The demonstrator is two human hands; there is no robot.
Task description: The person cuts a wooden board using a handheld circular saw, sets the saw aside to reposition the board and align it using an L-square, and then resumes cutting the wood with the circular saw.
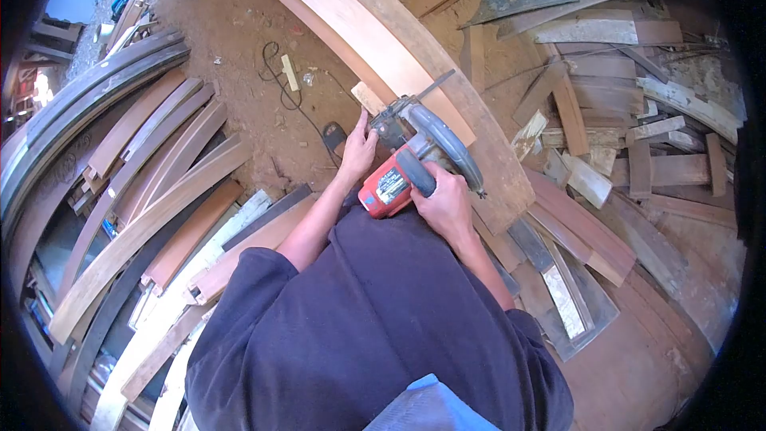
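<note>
A red and black circular saw (388, 185) with a grey blade guard (447, 140) rests over a long, pale reddish wooden board (367, 32). My right hand (447, 201) is wrapped round the saw's black rear handle. At the left side of the saw, my left hand (359, 150) is closed on the edge by its base, fingers pointing forward; part of that grip is hidden. Just beyond those fingertips sits a short light wooden block (367, 99). The board lies along a wider, worn plank (503, 168). The blade itself is hidden.
A black cord (299, 104) loops over the dirt floor (215, 16), near a small wood offcut (289, 72) and a dark object (334, 137). Stacked boards (152, 168) fill the left side. Scattered planks and scraps (606, 112) cover the right.
</note>
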